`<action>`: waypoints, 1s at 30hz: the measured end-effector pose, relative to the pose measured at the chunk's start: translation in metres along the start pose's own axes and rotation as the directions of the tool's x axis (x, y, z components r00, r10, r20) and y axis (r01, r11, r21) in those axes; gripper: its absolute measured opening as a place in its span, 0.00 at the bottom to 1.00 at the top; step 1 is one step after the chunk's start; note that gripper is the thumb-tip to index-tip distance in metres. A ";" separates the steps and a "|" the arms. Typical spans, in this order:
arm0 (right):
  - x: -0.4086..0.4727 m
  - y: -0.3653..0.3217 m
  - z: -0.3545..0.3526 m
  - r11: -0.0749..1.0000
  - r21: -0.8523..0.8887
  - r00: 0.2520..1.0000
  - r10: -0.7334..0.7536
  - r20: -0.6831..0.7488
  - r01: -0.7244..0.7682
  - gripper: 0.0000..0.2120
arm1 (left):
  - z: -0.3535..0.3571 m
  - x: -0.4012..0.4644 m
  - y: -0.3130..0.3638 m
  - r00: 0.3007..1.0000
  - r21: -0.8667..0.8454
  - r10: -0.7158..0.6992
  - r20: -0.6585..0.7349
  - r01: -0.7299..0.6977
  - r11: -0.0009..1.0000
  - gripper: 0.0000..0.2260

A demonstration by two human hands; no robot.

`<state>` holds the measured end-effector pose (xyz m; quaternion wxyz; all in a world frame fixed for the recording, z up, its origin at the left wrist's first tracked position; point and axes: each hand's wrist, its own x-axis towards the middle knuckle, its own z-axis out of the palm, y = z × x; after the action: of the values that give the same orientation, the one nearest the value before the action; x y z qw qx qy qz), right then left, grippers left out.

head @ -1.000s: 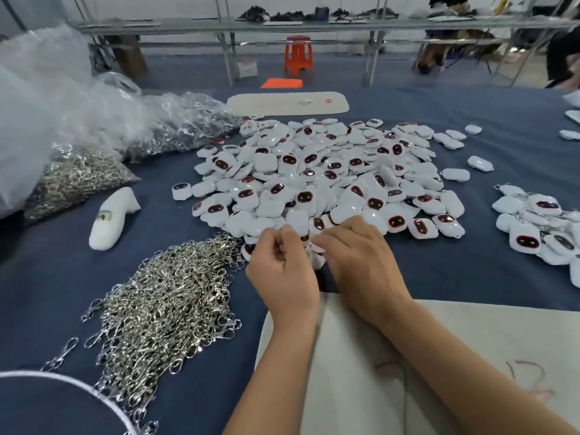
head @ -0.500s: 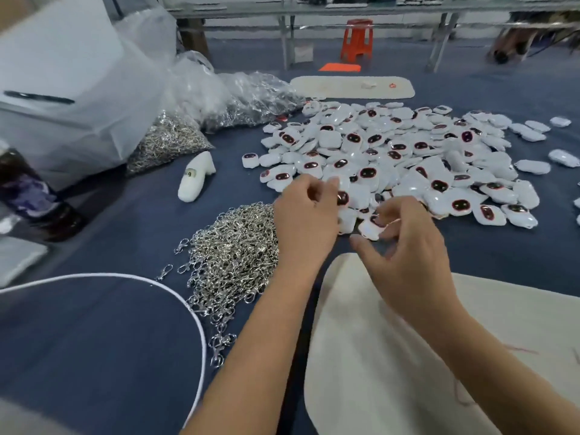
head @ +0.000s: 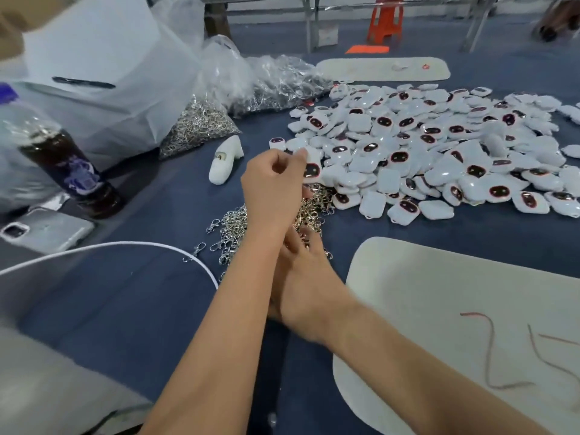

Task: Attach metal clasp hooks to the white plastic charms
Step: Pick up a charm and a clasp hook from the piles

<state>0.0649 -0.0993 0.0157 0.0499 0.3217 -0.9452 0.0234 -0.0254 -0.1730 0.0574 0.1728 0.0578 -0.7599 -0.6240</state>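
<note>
Blue felt-like cloth covers the table (head: 135,309), with metal bench legs and an orange plastic stool (head: 385,18) on the floor beyond its far edge. Toward the far right of the table lies a broad heap of charms (head: 439,152), smooth rounded white plastic squares, many showing a dark glossy oval face. Just beside that heap, nearer the middle, spreads a tangled pile of clasp hooks (head: 232,227), small shiny silver metal pieces.

The left hand (head: 273,186) is raised over the hooks with fingers curled, pinching one white charm (head: 310,166) at the heap's near-left edge. The right hand (head: 309,277) reaches under the left forearm into the hooks; its fingers are mostly hidden, so I cannot tell whether they grip anything.

Crinkled clear plastic bags (head: 273,83) of more metal hooks sit toward the far left, beside a white shoe-shaped piece (head: 224,161). A dark bottle (head: 67,171) and a phone (head: 47,229) stand near the left edge. A pale smooth board (head: 455,309) lies at the near right corner.
</note>
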 end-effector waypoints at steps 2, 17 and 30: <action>0.010 0.009 0.001 0.999 0.008 0.998 0.044 -0.047 -0.044 0.27 | -0.004 0.001 -0.003 0.998 -0.047 -0.003 -0.070 0.000 0.999 0.15; 0.022 0.046 0.011 0.930 0.311 0.925 0.282 -0.253 -0.199 0.12 | 0.010 -0.003 -0.019 0.951 -0.253 -0.075 -0.301 -0.004 0.967 0.16; -0.041 0.100 -0.007 0.322 0.944 0.758 0.633 -0.158 -0.073 0.14 | 0.041 -0.026 -0.005 0.980 -0.446 -0.096 -0.173 0.009 0.895 0.11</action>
<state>0.0366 0.0055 0.0166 0.1085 0.0516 -0.7759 0.6194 -0.0156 -0.1278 0.0410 0.2361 0.0969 -0.5760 -0.7766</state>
